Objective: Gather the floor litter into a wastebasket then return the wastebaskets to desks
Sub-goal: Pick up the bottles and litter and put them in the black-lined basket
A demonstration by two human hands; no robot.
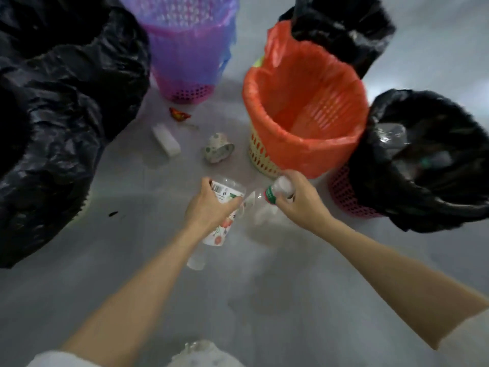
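Clearly your left hand (pixel 209 207) curls round a light, crushable cup (pixel 225 205) and your right hand (pixel 296 200) round a thin bottle (pixel 275 193); keep each grip mid-body, gently.

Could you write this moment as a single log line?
left hand: holds plastic cup | right hand: holds clear bottle | orange-lined basket: nearest | floor: crushed cup remains

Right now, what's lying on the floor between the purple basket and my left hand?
In the head view: a red wrapper, a white block and a crushed paper cup on the floor.
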